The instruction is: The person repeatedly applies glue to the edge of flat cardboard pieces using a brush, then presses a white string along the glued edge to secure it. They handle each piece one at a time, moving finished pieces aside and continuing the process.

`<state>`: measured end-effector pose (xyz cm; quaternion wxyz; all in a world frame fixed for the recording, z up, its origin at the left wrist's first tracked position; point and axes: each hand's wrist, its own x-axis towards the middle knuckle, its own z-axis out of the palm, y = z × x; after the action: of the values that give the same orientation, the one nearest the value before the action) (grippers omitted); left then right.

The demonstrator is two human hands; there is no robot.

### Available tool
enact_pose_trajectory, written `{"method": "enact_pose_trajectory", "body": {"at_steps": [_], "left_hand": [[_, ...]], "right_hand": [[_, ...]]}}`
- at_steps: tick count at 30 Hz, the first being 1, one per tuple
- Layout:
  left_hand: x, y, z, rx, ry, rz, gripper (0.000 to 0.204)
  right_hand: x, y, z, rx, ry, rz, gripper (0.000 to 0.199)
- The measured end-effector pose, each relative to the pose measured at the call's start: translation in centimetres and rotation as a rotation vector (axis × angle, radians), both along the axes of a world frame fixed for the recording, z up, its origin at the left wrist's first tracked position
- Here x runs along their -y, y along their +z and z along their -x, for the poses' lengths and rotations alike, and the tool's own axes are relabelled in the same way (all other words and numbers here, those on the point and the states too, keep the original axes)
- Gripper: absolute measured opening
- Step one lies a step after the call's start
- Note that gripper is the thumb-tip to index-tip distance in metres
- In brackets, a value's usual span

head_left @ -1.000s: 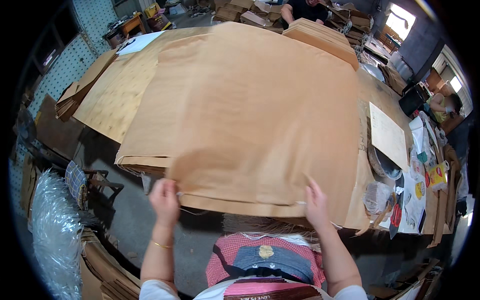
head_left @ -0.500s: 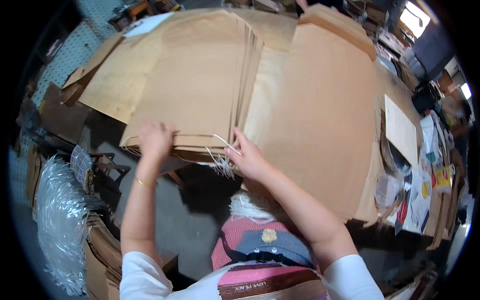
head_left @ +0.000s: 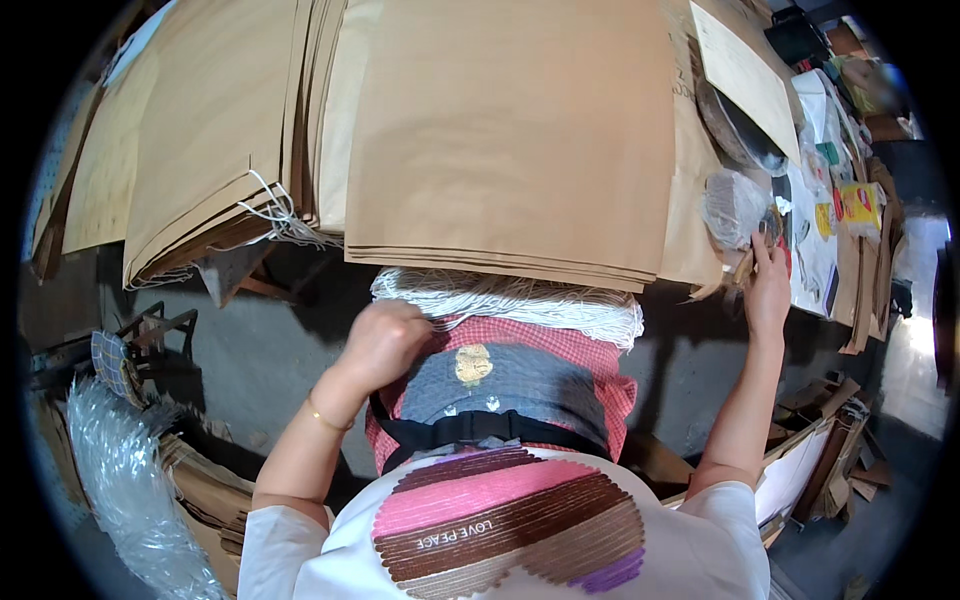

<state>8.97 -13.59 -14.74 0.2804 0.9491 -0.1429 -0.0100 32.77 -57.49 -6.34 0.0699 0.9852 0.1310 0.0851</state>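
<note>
The left hand [head_left: 383, 342] curled by white strings [head_left: 530, 300] fronting the paper stack [head_left: 510, 150]; right of it, the right hand [head_left: 768, 290] was beside clear plastic [head_left: 733, 208]; both grips unclear.

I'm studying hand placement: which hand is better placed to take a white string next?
Left, probably: the left hand is beside the white strings, while the right hand is off near the clear bag.

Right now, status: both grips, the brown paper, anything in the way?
Left grip curled beside white string, hold unclear. Right grip by plastic bag, hold unclear. Brown paper stack lies flat, clear of both grips. Plastic bag crowds right grip.
</note>
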Motion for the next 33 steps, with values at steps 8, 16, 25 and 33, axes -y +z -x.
{"method": "enact_pose_trajectory", "body": {"at_steps": [8, 16, 25, 33], "left_hand": [[3.1, -6.2, -1.9, -0.036, -0.058, -0.094, 0.009], [2.9, -0.3, 1.1, -0.251, 0.420, 0.548, 0.006], [0.6, 5.7, -0.6, 0.190, 0.368, -0.298, 0.016], [1.3, 3.6, -3.2, 0.032, 0.362, -0.543, 0.017]], "right_hand": [[-1.0, 0.6, 1.8, 0.233, 0.131, -1.044, 0.016], [-14.3, 0.6, 9.4, 0.010, 0.319, -1.508, 0.012], [-29.0, -1.1, 10.1, -0.599, 0.310, -1.495, 0.011], [-26.4, -0.8, 8.3, -0.324, 0.210, -1.171, 0.023]]}}
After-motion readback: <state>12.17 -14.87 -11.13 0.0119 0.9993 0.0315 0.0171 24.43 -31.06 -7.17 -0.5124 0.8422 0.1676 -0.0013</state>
